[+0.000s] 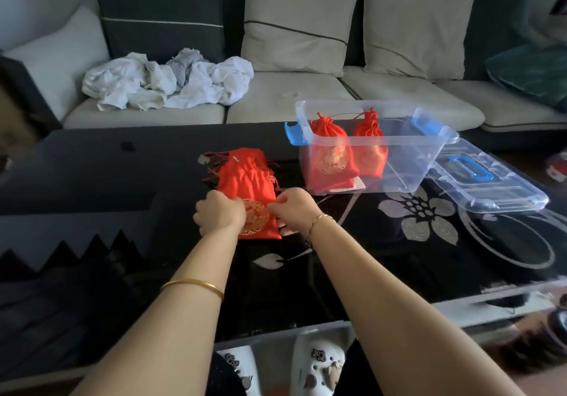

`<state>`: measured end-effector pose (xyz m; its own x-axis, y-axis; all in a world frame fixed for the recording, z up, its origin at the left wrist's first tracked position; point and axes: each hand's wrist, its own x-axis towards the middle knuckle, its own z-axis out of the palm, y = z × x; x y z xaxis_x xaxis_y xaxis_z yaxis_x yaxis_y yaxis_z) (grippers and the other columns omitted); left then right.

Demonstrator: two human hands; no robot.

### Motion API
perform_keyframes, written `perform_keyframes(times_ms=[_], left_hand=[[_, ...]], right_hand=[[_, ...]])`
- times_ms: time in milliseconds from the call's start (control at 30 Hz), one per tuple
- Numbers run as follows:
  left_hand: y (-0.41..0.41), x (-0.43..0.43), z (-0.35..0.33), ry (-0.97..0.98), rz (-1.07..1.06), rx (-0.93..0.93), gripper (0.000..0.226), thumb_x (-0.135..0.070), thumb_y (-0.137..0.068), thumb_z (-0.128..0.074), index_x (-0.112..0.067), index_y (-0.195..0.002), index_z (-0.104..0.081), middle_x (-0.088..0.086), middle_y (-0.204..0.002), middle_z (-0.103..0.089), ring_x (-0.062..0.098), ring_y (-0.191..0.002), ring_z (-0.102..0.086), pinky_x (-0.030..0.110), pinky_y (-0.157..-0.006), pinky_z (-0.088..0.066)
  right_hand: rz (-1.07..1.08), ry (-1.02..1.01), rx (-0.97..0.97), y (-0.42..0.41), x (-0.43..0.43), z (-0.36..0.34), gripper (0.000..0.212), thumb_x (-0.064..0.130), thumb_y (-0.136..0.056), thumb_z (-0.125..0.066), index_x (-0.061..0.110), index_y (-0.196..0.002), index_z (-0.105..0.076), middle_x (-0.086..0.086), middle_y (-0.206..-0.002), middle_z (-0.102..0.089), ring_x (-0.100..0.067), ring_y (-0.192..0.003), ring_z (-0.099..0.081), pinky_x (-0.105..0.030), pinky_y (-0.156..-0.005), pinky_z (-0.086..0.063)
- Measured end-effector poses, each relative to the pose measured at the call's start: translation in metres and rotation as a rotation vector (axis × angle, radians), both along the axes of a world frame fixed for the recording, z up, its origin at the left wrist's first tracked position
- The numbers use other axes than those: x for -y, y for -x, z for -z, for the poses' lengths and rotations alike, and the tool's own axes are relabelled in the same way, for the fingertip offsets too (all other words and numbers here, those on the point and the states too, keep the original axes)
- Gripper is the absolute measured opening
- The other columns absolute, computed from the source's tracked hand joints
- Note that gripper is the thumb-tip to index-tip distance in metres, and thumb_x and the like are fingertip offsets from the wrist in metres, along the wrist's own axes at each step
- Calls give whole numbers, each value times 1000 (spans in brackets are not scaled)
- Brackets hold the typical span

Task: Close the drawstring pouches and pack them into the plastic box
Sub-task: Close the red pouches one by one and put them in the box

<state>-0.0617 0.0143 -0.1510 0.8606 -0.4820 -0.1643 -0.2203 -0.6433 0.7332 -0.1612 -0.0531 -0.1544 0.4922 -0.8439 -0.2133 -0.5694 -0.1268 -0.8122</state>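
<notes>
In the head view, both hands are working at the centre of the frame. The left hand (219,211) is gripping the left edge of the top pouch (252,191) with curled fingers. The right hand (293,210) is pinching its right edge the same way. This red pouch is lying flat on a pile of pouches (242,161) on the dark table (122,165), just left of the plastic box (414,165). The box is sitting open at centre right, with two closed pouches (329,150) standing inside and its lid (491,184) resting beside it at the right.

The likely trouble is an uneven pull: if one side is drawing harder, the mouth may be bunching crooked and staying partly open. Lifting the top pouch could also be dragging tangled cords from the pile beneath.

The fingertips are hiding behind the knuckles, so I cannot tell whether they are holding cords or only cloth. The pouch's mouth is blurring into the pile behind it, and the number of pouches there is hard to make out.
</notes>
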Motion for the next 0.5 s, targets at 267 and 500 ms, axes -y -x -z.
perform_keyframes(times_ms=[267, 500], left_hand=[[4, -4, -12, 323, 67, -368, 48, -47, -89, -57, -7, -116, -59, 8, -112, -62, 28, -106, -58, 34, -77, -45], [32, -5, -33, 599, 231, -437, 40, -46, -89, -57, -15, -113, -64, 7, -119, -64, 25, -105, -60, 33, -80, -50]], right_hand=[[205, -160, 367, 9, -4, 1, 20, 9, -88, -59, 11, -68, -58, -3, -63, -53, -12, -52, -47, -18, -40, -34], [271, -78, 448, 54, -9, -28, 22, 4, -86, -58, 15, -67, -60, -1, -67, -58, -12, -63, -54, -25, -59, -46]])
